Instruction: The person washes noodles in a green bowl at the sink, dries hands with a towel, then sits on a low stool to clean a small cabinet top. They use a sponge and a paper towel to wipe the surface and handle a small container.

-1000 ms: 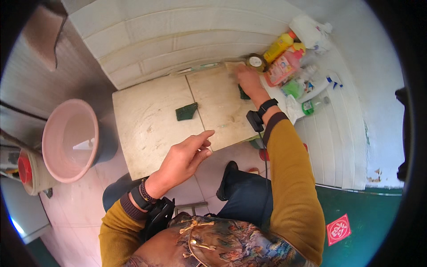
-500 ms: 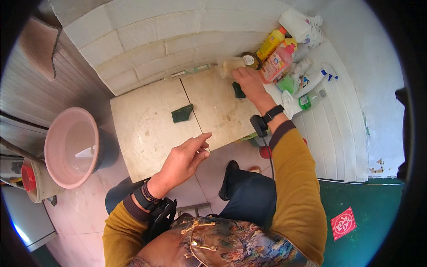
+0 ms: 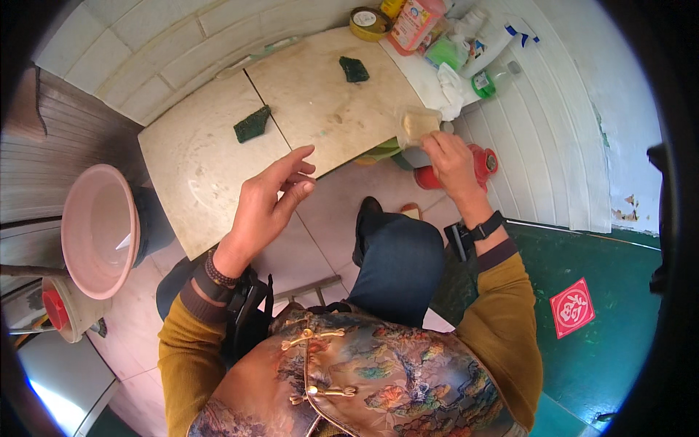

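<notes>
My right hand (image 3: 453, 164) pinches a small see-through plastic container (image 3: 417, 124) by its edge, over the right front corner of the pale table (image 3: 306, 87). The container looks beige within; what that is, I cannot tell. My left hand (image 3: 271, 195) hovers empty before the table's front edge, fingers stretched and apart from the thumb. On the table lie two dark green scouring pads: one pad (image 3: 252, 124) left of the dark seam, the other pad (image 3: 354, 69) towards the back right.
A round yellowish tin (image 3: 369, 23), a pink liquid bottle (image 3: 415, 25), a white spray bottle (image 3: 502, 49) and a crumpled white cloth (image 3: 448, 91) crowd the back right. A pink basin (image 3: 102, 229) stands left. Something red (image 3: 480, 167) sits below the right corner.
My right hand has brought the plastic container from the back of the table to its right front corner. My left hand has risen slightly. The view has shifted.
</notes>
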The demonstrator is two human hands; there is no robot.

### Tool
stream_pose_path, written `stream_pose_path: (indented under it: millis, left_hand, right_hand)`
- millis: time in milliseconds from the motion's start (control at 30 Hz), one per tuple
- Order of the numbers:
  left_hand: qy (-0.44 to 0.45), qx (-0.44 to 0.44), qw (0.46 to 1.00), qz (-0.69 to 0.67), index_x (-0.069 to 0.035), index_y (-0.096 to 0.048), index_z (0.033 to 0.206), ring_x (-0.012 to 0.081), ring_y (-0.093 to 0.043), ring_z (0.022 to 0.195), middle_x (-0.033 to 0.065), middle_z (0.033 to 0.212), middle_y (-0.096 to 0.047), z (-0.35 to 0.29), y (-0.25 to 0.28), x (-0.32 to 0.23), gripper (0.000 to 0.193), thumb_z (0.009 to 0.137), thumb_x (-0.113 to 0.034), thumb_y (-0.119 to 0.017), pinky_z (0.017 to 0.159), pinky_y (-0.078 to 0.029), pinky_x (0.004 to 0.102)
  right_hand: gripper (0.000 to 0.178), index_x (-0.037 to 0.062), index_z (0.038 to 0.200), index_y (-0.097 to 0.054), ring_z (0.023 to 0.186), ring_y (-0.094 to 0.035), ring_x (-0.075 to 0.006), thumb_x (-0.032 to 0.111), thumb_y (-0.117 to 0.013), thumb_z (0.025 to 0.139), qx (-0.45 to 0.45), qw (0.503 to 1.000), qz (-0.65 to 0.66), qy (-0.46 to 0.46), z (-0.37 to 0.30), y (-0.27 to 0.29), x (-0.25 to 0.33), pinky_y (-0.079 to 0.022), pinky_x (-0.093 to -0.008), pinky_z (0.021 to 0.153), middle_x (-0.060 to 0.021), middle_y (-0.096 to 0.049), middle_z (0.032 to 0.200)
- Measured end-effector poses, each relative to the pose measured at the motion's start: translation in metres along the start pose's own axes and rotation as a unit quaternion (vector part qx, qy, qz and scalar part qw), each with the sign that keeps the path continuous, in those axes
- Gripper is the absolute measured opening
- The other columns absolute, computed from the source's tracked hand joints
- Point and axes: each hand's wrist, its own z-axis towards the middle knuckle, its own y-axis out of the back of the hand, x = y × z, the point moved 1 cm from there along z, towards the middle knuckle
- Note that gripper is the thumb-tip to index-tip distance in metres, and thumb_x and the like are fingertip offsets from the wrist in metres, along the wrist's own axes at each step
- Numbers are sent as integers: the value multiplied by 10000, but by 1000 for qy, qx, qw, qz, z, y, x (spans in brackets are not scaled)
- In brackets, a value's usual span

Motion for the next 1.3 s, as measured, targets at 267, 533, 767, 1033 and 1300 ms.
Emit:
stream_pose_path:
  millis: [267, 533, 767, 1033, 1300]
  left_hand:
    - [63, 67, 992, -85, -43, -464, 1467, 170, -659, 1058, 103, 1202, -661, 8, -34, 9, 527, 972, -64, -643, 884, -549, 295]
    - [108, 62, 988, -97, 7, -408, 1484, 191, -686, 995, 139, 1168, -672, 2, -23, 22, 589, 1023, -304, -602, 770, -533, 275]
    - [102, 80, 990, -53, 37, -487, 1412, 169, -689, 945, 122, 1079, -696, -14, -1, 15, 471, 1032, -224, -582, 748, -550, 265]
    - [73, 43, 992, -91, 44, -479, 1413, 194, -689, 986, 149, 1126, -684, -47, -5, -8, 477, 1034, -229, -576, 823, -547, 297]
    - [117, 9, 992, -51, 52, -492, 1397, 196, -686, 983, 145, 1125, -680, -84, 15, -7, 459, 1038, -222, -572, 838, -552, 303]
  right_hand:
    - [278, 29, 977, -650, 838, -640, -279, 10, -709, 706, 3, 998, 33, 51, -9, 21, 38, -519, -369, 731, -97, -633, 956]
    - [143, 77, 848, -575, 756, -579, -191, 90, -646, 724, 9, 974, 66, 217, 27, 34, 64, -465, -309, 679, -37, -518, 809]
    - [120, 97, 744, -507, 763, -591, -175, 103, -626, 725, 33, 962, 56, 264, 12, 56, 64, -487, -304, 678, -31, -517, 768]
    - [105, 104, 765, -521, 752, -614, -186, 113, -620, 732, -52, 957, 23, 284, 29, 64, 87, -499, -322, 680, -25, -532, 757]
    - [101, 92, 804, -523, 743, -611, -209, 98, -613, 757, -71, 962, 44, 261, -4, 36, 120, -497, -332, 673, -40, -530, 764]
